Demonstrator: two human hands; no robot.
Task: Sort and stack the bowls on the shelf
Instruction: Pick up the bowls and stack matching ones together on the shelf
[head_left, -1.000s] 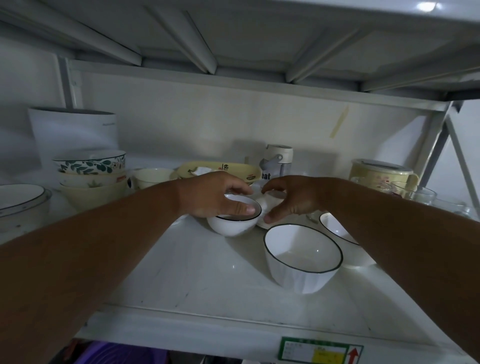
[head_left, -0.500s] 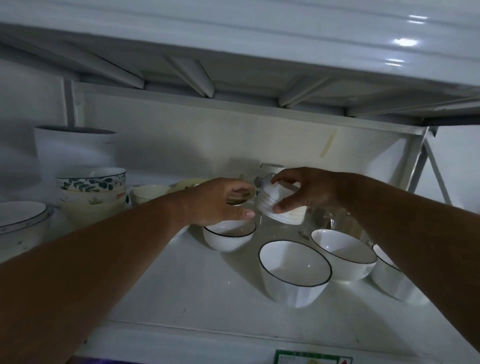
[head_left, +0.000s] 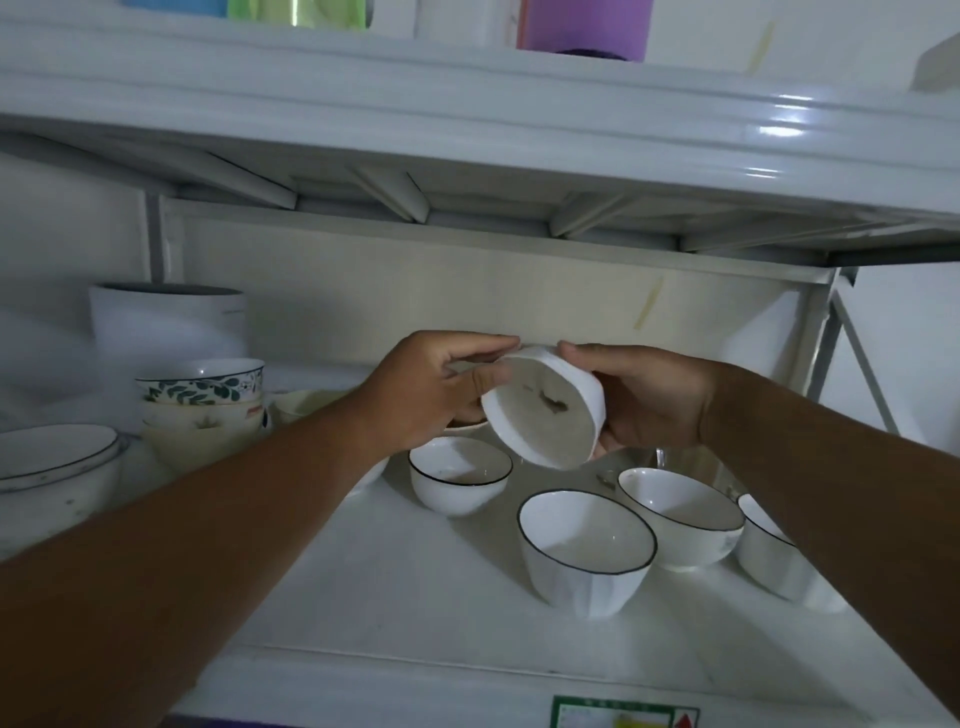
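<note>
Both hands hold one tilted bowl above the shelf.
Left hand pinches the white bowl at nine o'clock; right hand cups it at three.

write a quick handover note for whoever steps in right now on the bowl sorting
Left hand and right hand: both grip one small white bowl, held tilted in the air above the shelf, its opening toward the camera.
On the shelf: four black-rimmed white bowls stand separately, right way up, none nested.
Far left: a stack of patterned bowls beside a wide white bowl.
Done: nothing of the black-rimmed set is stacked.
Left: set the held bowl down, nest the four black-rimmed bowls.
</note>
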